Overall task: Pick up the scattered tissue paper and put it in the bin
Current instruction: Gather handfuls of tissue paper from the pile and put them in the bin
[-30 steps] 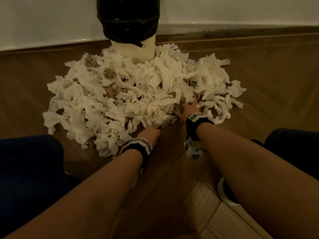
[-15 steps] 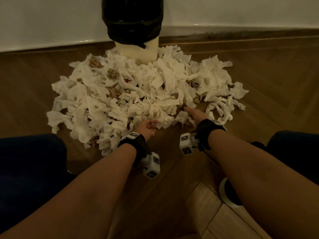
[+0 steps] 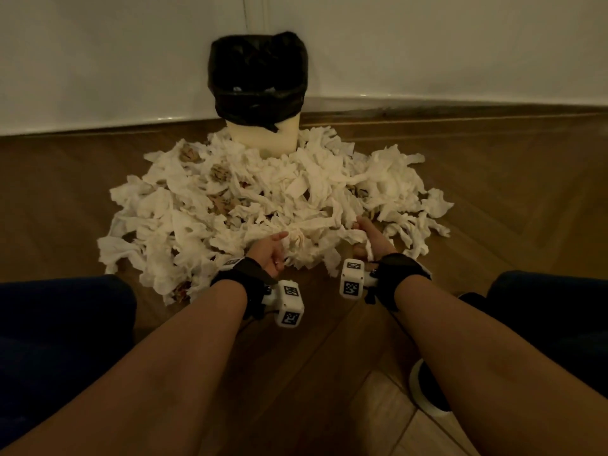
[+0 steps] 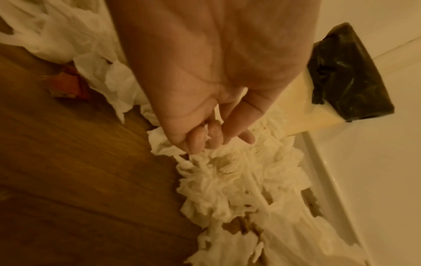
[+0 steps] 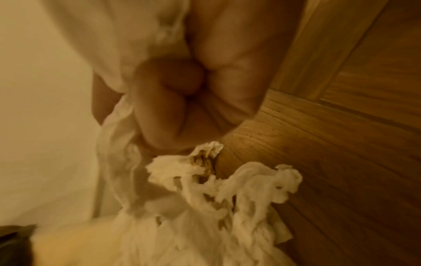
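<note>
A big heap of torn white tissue paper (image 3: 263, 205) lies on the wooden floor in front of a cream bin (image 3: 263, 136) lined with a black bag (image 3: 258, 80). My left hand (image 3: 274, 250) is at the heap's near edge, its curled fingers (image 4: 200, 138) pinching tissue (image 4: 216, 171). My right hand (image 3: 368, 235) is a little to the right, closed in a fist round a strip of tissue (image 5: 118, 136). The bin (image 4: 303, 108) shows beyond the left hand in the left wrist view.
A white wall (image 3: 460, 44) and skirting run behind the bin. Brownish crumpled scraps (image 3: 220, 174) are mixed into the heap. My knees in dark trousers (image 3: 59, 324) flank both arms. A shoe (image 3: 427, 390) sits on the floor at right.
Both hands have turned from flat on the heap to palms facing each other and have closed on tissue at its near edge. The head view has tilted up, showing the whole bin.
</note>
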Demonstrator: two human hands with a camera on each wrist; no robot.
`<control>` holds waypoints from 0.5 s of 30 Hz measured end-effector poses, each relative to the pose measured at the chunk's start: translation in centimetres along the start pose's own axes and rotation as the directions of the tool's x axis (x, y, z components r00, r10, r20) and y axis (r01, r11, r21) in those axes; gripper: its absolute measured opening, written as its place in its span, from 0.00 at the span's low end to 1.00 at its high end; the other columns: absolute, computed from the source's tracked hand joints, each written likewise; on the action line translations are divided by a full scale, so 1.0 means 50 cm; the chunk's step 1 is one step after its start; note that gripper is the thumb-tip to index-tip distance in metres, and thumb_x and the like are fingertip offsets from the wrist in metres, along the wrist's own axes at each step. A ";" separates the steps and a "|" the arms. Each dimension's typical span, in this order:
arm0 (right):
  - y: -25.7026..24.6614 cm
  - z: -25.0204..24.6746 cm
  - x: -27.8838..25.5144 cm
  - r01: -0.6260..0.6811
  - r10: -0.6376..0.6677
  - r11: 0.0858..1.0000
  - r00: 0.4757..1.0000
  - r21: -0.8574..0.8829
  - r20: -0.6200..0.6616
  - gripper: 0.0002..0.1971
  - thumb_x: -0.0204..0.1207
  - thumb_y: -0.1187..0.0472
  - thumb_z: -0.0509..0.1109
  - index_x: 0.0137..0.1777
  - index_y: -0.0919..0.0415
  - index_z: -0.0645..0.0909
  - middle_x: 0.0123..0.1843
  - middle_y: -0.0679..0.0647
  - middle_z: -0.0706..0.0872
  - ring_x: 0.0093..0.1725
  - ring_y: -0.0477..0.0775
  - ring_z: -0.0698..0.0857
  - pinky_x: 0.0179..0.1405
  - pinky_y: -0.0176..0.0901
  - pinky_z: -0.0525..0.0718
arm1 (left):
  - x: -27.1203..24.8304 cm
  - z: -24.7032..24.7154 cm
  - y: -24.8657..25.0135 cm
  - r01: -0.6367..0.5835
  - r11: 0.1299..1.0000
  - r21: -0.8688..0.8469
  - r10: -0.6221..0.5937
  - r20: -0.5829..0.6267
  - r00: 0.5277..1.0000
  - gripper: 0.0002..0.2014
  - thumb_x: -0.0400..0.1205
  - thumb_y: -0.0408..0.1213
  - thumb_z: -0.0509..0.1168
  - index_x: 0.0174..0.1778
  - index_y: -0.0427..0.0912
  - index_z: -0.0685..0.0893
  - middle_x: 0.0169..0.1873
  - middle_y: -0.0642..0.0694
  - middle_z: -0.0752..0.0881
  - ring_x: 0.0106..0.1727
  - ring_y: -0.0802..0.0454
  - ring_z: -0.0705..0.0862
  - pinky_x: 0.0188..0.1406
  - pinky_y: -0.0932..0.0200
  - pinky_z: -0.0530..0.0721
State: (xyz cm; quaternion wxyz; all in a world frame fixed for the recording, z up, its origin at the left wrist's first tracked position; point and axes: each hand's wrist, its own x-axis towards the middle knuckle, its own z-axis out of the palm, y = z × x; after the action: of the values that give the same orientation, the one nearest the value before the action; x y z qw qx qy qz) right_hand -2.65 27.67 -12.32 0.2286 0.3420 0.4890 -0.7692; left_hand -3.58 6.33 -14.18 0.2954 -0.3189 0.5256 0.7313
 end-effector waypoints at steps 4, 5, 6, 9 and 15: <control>-0.033 0.035 -0.027 0.054 -0.065 0.994 0.992 0.099 0.104 0.13 0.81 0.43 0.59 0.46 0.47 0.82 0.21 0.49 0.78 0.09 0.44 0.68 0.10 0.25 0.63 | -0.016 0.011 0.044 -0.072 0.997 0.001 0.072 0.007 0.997 0.33 0.78 0.10 0.40 0.73 0.40 0.71 0.32 0.46 0.70 0.28 0.54 0.61 0.28 0.62 0.59; -0.045 0.047 -0.031 0.058 -0.072 0.992 0.989 0.113 0.127 0.15 0.81 0.44 0.60 0.40 0.48 0.83 0.19 0.49 0.77 0.10 0.44 0.69 0.11 0.25 0.63 | -0.020 0.013 0.057 -0.093 0.996 -0.003 0.093 0.031 0.995 0.32 0.79 0.09 0.41 0.74 0.38 0.70 0.34 0.45 0.71 0.29 0.54 0.63 0.29 0.62 0.61; -0.059 0.060 -0.035 0.065 -0.083 0.990 0.985 0.126 0.150 0.18 0.80 0.45 0.62 0.33 0.49 0.83 0.17 0.48 0.75 0.10 0.44 0.68 0.11 0.26 0.63 | -0.025 0.016 0.073 -0.116 0.993 -0.010 0.116 0.058 0.992 0.31 0.80 0.10 0.42 0.75 0.37 0.69 0.35 0.45 0.72 0.30 0.53 0.65 0.30 0.62 0.64; -0.110 0.107 -0.042 0.105 -0.162 0.966 0.959 0.238 0.234 0.25 0.82 0.49 0.59 0.23 0.52 0.81 0.14 0.46 0.71 0.09 0.43 0.67 0.12 0.25 0.60 | -0.043 0.022 0.133 -0.193 0.980 -0.055 0.199 0.140 0.970 0.26 0.82 0.13 0.46 0.77 0.33 0.66 0.44 0.42 0.78 0.38 0.52 0.73 0.36 0.61 0.73; -0.238 0.211 -0.048 0.170 -0.316 0.878 0.908 0.447 0.275 0.16 0.85 0.52 0.56 0.34 0.53 0.72 0.16 0.45 0.68 0.11 0.41 0.64 0.07 0.28 0.58 | -0.063 0.027 0.282 -0.354 0.915 -0.191 0.384 0.148 0.912 0.22 0.83 0.19 0.56 0.73 0.32 0.70 0.62 0.36 0.81 0.58 0.49 0.82 0.56 0.59 0.83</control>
State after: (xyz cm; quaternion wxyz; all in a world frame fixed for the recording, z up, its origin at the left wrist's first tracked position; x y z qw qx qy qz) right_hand -12.42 23.07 -0.40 0.1322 0.1795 0.3080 -0.9249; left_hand -12.67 3.45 -3.22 0.1718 -0.1681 0.4869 0.8397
